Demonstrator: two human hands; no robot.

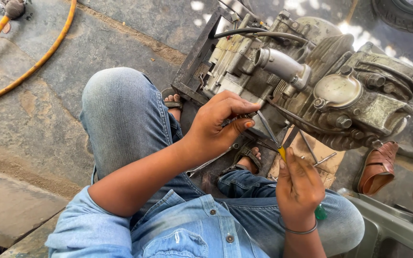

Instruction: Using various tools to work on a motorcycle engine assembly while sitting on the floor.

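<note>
A grimy motorcycle engine (331, 81) rests on a dark metal frame (194, 64) in front of my knees. My left hand (218, 126) is pinched shut on a small dark part at the engine's lower edge. My right hand (298, 187) grips a pair of pliers with yellow handles (278, 143); its thin jaws point up toward the left fingertips. A green tool handle (320, 212) shows below my right wrist.
A yellow hose (39, 59) curves over the stone floor at the left. A spanner (206, 165) lies between my sandalled feet. Another person's brown sandals (377, 167) stand at the right, a grey tray (393, 227) at lower right, a tyre (402, 16) at top right.
</note>
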